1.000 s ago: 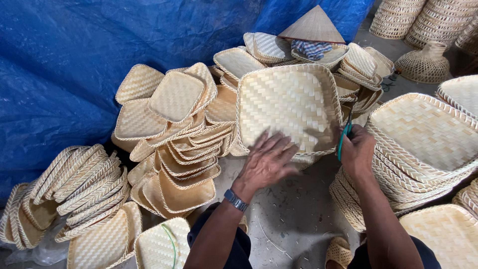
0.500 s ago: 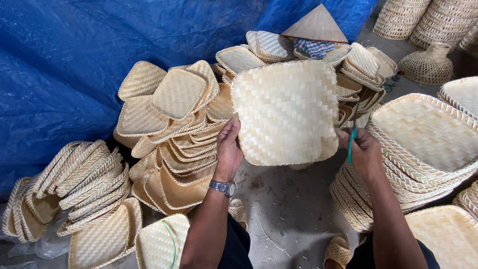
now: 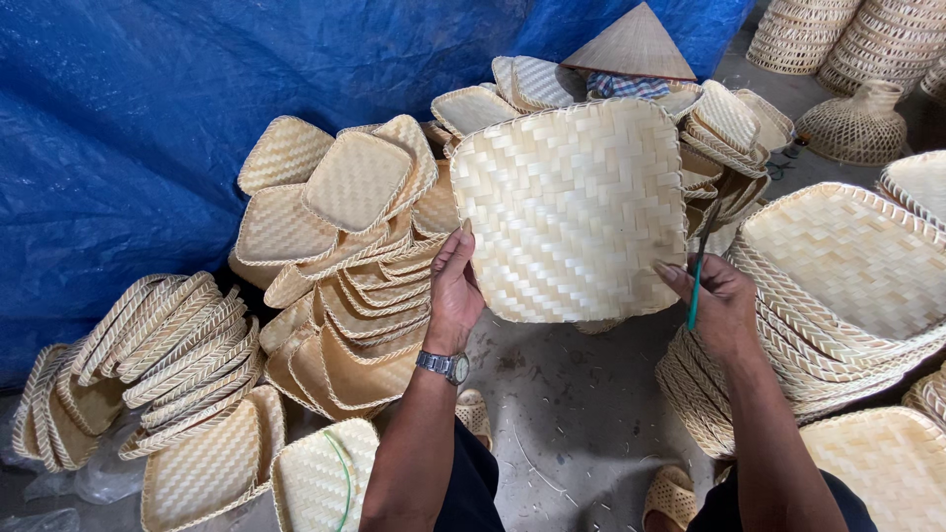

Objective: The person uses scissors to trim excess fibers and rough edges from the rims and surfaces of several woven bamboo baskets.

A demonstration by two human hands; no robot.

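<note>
A square woven bamboo tray (image 3: 572, 207) is held upright in front of me with its pale underside facing me. My left hand (image 3: 453, 291), with a metal wristwatch on the wrist, grips the tray's lower left edge. On the lower right edge sits my right hand (image 3: 719, 305), which also holds a thin green-handled tool (image 3: 696, 286) pointing upward along the tray's rim.
Stacks of similar woven trays stand at the left (image 3: 335, 256), lower left (image 3: 158, 345) and right (image 3: 847, 286). A blue tarp (image 3: 148, 128) hangs behind. A conical hat (image 3: 633, 44) shows past the tray; round baskets (image 3: 857, 123) sit far right. Below is concrete floor (image 3: 562, 414).
The tray was lifted off the pile and turned upright, underside toward me. My left hand moved from flat on its surface to its left edge; my right hand stays at the right edge.
</note>
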